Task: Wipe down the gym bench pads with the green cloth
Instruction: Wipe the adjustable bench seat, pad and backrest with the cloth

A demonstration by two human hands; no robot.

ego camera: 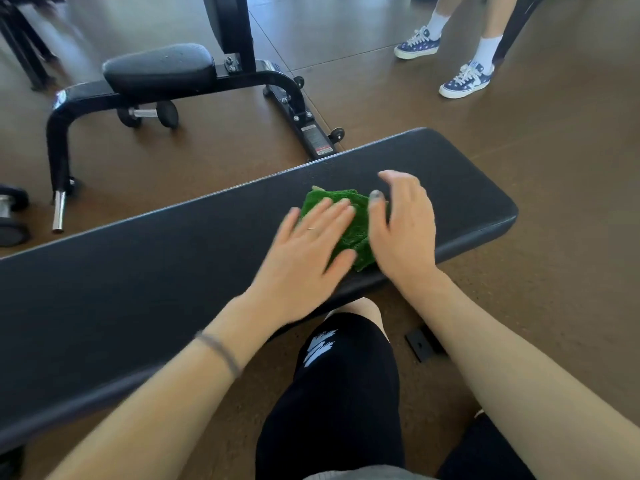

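Note:
A long black bench pad (173, 258) runs across the view from lower left to upper right. A folded green cloth (356, 220) lies on it toward its right end. My left hand (304, 251) lies flat on the cloth's left part, fingers straight and spread. My right hand (403, 230) hovers at the cloth's right edge with fingers loosely bent, holding nothing; whether it touches the cloth I cannot tell. A second small black seat pad (159, 69) sits on another bench behind.
The other bench's black steel frame (59, 133) stands on the brown floor behind, with a dumbbell (149, 114) under it and another dumbbell (10, 216) at the left edge. A person's feet in blue sneakers (464, 79) stand at upper right. My knee (346, 358) is below the pad.

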